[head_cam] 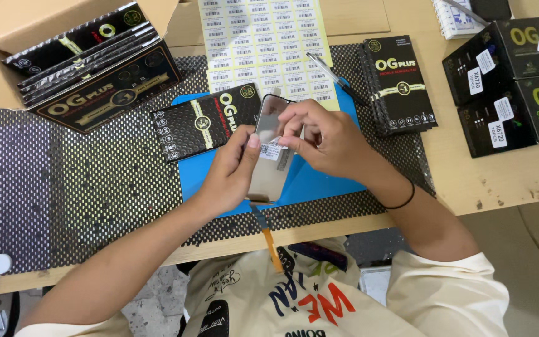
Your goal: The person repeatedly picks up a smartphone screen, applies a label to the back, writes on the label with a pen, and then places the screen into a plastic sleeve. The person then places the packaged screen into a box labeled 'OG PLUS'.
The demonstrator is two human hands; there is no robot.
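Grey and glossy, the phone screen panel (pixel 271 150) stands tilted over the blue mat (pixel 319 181) at the middle of the desk (pixel 500 181), its orange flex ribbon (pixel 268 237) hanging off the lower end toward six o'clock. The left hand (pixel 229 171) carries it from the nine o'clock side: thumb laid across the face, fingers curled behind, a grip clamped on the panel's long edge. The right hand (pixel 322 140) comes in from three o'clock, wrist bent, thumb and forefinger pinched together on a small white barcode sticker (pixel 272 150) that lies on the panel's back.

By the look of it, the step in hand is labelling: the sticker is being pressed or lined up on the panel. I cannot tell whether it is fully down. The next move would call for a firm, even rub along the label while the left hand keeps the panel steady, with care not to flex the glass or tug the ribbon.

A sheet of barcode labels (pixel 263 37) lies at twelve o'clock, with a pen (pixel 335 78) across its corner. A black sleeve (pixel 207 122) lies at ten o'clock, just beside the panel; a stack of black sleeves (pixel 400 84) sits at two o'clock.
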